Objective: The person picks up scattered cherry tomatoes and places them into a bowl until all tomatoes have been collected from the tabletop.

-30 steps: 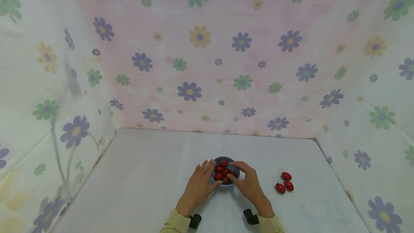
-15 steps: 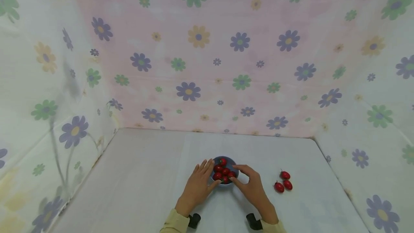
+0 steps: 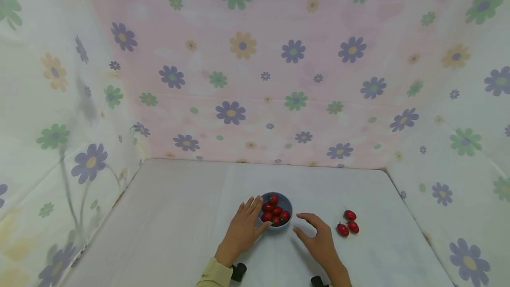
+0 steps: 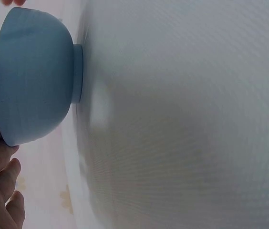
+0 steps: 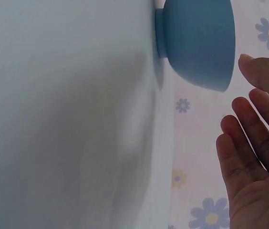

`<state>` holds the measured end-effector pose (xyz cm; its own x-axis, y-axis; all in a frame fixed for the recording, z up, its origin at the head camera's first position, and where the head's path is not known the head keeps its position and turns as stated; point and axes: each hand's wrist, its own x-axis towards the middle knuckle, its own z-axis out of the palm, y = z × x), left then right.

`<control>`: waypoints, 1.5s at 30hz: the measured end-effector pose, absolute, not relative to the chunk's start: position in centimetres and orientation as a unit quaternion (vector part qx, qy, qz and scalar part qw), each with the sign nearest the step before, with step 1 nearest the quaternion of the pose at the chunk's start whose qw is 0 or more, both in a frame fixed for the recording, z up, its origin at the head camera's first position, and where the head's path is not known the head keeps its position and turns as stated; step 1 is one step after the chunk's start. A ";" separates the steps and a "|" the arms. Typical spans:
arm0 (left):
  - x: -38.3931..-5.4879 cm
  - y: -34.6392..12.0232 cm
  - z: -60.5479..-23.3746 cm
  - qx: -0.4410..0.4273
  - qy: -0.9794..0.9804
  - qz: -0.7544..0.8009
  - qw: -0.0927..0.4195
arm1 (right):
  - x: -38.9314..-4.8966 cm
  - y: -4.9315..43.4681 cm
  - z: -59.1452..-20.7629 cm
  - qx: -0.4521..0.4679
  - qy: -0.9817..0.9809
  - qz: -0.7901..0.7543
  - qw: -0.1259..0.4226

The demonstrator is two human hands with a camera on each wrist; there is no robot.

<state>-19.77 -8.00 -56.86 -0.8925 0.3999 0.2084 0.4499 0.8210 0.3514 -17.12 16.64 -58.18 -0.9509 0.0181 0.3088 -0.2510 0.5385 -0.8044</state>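
Presumably for filling, the blue bowl [image 3: 285, 203] is being steadied by the straight-fingered left hand [image 3: 244, 229], a loose cherry tomato [image 3: 353, 227] probably being needed next by the spread, empty right hand [image 3: 322, 239].

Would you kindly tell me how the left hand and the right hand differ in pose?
The left hand touches the bowl; the right hand is apart from it. In the head view, the left hand looks fairly straight, while the right hand looks curved, thumb and index finger separated. Neither visibly grips anything.
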 end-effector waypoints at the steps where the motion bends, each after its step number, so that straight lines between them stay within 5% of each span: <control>1: -19.8 -8.0 -56.8 -0.222 -0.953 -0.199 0.060 | -16.9 16.8 -58.2 0.058 -0.867 0.476 0.134; 12: -19.7 -8.0 -56.8 -0.217 -0.952 -0.211 0.046 | -15.3 19.2 -58.2 0.001 -0.885 0.454 0.108; 29: -19.7 -7.8 -57.2 -0.222 -0.945 -0.234 0.062 | -14.3 22.5 -58.1 -0.029 -0.908 0.384 0.166; 45: -19.8 -7.7 -57.3 -0.215 -0.949 -0.224 0.053 | -14.8 25.9 -58.1 -0.060 -0.915 0.384 0.110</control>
